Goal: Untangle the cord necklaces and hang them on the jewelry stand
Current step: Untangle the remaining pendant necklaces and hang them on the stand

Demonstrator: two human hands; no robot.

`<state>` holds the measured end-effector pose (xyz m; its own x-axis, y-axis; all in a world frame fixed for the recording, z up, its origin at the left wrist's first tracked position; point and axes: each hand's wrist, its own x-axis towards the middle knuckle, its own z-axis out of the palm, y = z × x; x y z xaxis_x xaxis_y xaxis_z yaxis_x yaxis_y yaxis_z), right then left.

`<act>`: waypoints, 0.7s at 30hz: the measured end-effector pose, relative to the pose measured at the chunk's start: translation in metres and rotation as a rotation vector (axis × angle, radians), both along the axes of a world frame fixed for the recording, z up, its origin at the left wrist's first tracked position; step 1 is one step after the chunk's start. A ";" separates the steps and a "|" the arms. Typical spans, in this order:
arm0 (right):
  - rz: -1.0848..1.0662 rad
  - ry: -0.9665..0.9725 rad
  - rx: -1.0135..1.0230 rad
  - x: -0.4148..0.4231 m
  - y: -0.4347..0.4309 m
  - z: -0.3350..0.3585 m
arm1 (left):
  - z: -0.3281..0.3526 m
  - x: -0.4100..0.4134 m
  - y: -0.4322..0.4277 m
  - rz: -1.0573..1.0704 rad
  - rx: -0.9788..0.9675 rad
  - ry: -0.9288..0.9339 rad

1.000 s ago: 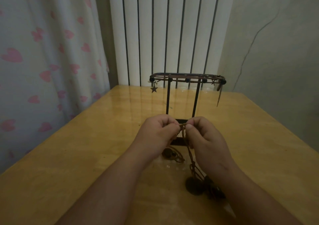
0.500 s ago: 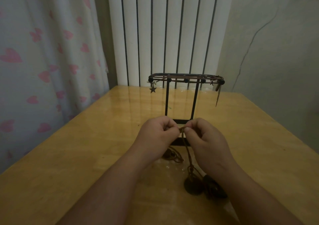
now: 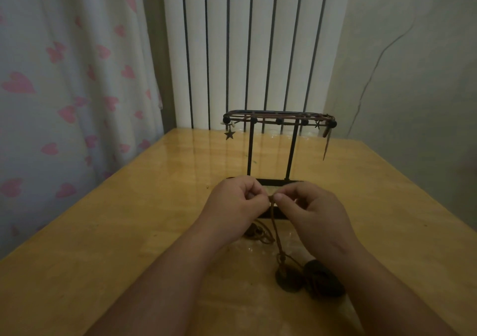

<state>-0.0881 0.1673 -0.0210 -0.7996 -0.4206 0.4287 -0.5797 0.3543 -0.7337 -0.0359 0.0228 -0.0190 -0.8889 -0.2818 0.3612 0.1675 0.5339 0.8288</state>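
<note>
Both hands, left (image 3: 236, 202) and right (image 3: 313, 210), pinch the top of a brown cord (image 3: 275, 228) between them. It hangs to dark pendants (image 3: 289, 280) below the right wrist. The stand (image 3: 280, 121) rises just behind the hands.

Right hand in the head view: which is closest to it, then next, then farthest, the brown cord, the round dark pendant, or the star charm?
1. brown cord: pinched by the right hand.
2. round dark pendant: lower down, beside the right wrist.
3. star charm: hanging at the jewelry stand's left end, farther back.
</note>
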 end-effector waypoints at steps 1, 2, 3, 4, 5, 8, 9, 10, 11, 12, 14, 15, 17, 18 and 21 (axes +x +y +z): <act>0.003 -0.004 0.004 0.000 -0.001 0.000 | 0.000 0.000 0.000 0.000 0.006 0.001; 0.017 -0.041 -0.033 0.002 -0.003 0.000 | 0.000 0.000 0.000 -0.001 0.018 0.000; 0.034 -0.109 -0.099 0.003 -0.004 0.001 | 0.000 0.000 0.000 -0.005 0.034 -0.005; 0.050 -0.197 -0.169 0.005 -0.004 0.002 | 0.000 -0.001 0.000 -0.012 0.050 -0.011; 0.065 -0.297 -0.229 0.006 -0.004 0.002 | 0.000 -0.002 0.000 -0.020 0.066 -0.015; 0.128 -0.510 -0.319 0.003 -0.005 0.001 | -0.001 -0.003 0.000 -0.016 0.093 -0.023; 0.127 -0.529 -0.321 0.002 -0.006 0.000 | -0.001 -0.003 -0.001 -0.010 0.086 -0.026; 0.117 -0.531 -0.331 0.000 -0.006 0.000 | -0.001 -0.002 -0.001 -0.004 0.074 -0.031; 0.106 -0.521 -0.350 -0.001 -0.005 0.001 | -0.001 -0.002 -0.001 0.003 0.062 -0.035; 0.104 -0.499 -0.371 -0.001 -0.003 0.002 | 0.000 -0.002 -0.001 0.008 0.052 -0.038; 0.125 -0.410 -0.365 0.000 0.002 0.006 | 0.000 -0.002 -0.001 0.010 0.028 -0.043; 0.131 -0.354 -0.337 0.001 0.004 0.007 | 0.000 -0.001 -0.001 0.007 0.019 -0.046; 0.101 -0.259 -0.255 0.000 0.006 0.007 | 0.000 -0.001 -0.001 -0.001 0.019 -0.052; 0.080 -0.242 -0.227 0.000 0.005 0.007 | 0.000 -0.001 -0.001 -0.003 0.031 -0.053; 0.120 -0.426 -0.296 0.001 0.005 0.008 | 0.001 -0.001 -0.002 -0.011 0.090 -0.060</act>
